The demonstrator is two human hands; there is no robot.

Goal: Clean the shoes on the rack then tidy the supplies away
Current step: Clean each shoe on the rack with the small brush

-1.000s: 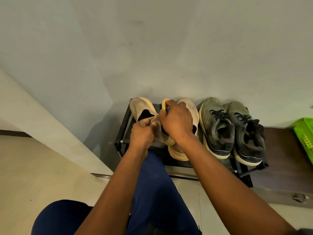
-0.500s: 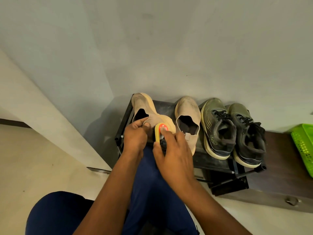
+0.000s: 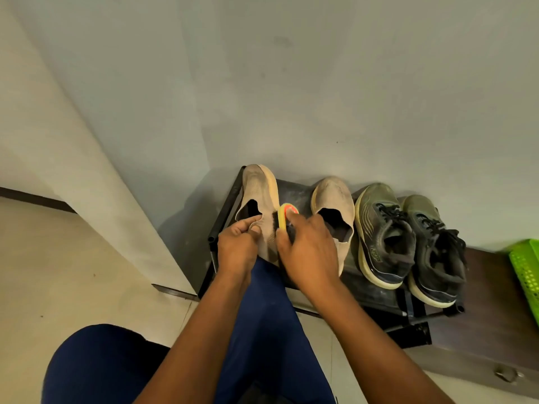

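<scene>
Four shoes are being carried by the black rack (image 3: 376, 298), which is standing against the grey wall (image 3: 291, 83). Nothing is being shown inside the green basket (image 3: 525, 272), which is being cut off by the frame edge at 3 o'clock, so its contents cannot be told.

The lower tier of the rack is being hidden by its top shelf and by the person's navy-clad leg (image 3: 262, 330). The heel of the left beige shoe (image 3: 259, 188) is being covered by both hands, and whether it is resting on the rack or being lifted cannot be told. A small metal fitting (image 3: 506, 374) at 4 o'clock is too blurred to be identified.

The left beige shoe is being kept at the rack's 9 o'clock end, toe toward the wall, tilted with its pale yellow sole edge turned toward 3 o'clock. Its knit upper is looking dusty and greyed. Its collar is being pinched by the left hand (image 3: 237, 246), thumb on the outside. A yellow brush (image 3: 284, 214) with an orange-red face is being gripped in the curled fingers of the right hand (image 3: 309, 252), its dark bristles being pressed against the shoe's side.

The second beige shoe (image 3: 332, 205) is sitting just beside, at 3 o'clock of the brush, followed by the pair of dark olive laced sneakers (image 3: 408, 237), soles worn and dirtied.
</scene>
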